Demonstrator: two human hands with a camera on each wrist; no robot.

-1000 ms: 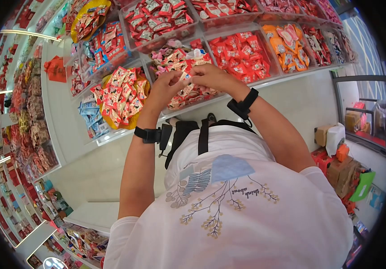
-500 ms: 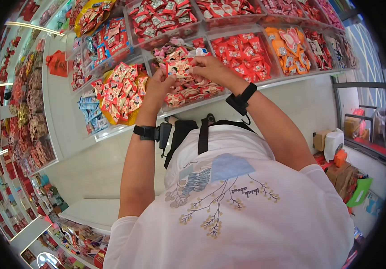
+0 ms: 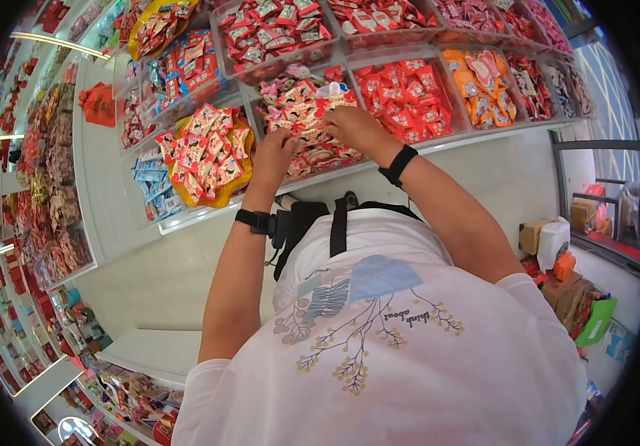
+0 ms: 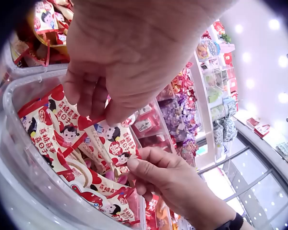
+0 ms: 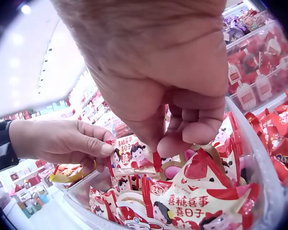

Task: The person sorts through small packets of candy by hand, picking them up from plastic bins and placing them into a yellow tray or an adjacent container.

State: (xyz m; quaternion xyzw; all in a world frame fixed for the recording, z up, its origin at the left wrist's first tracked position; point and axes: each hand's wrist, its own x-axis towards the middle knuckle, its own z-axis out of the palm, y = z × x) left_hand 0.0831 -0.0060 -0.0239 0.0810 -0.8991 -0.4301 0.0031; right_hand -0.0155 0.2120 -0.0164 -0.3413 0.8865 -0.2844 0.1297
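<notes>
My left hand and right hand hold one candy packet between them, each pinching an end. The packet is cream with red ends, Chinese lettering and cartoon figures. In the right wrist view, the thumb and fingertips of the left hand grip its left end, and the right fingertips meet its right end. Below the hands lies a clear plastic bin of similar packets, mixed with round pieces partly hidden under them. In the left wrist view, the held packet overlaps this pile.
Left of the bin is a yellow-edged bag heaped with similar packets, beside blue packets. A bin of red packets adjoins on the right, then orange ones. More filled bins rise behind. Goods shelves stand far left.
The hands were close together over the bin, then drew apart with the packet's printed face showing upward. Now they sit slightly nearer the body, and the packet is less distinct from above.
</notes>
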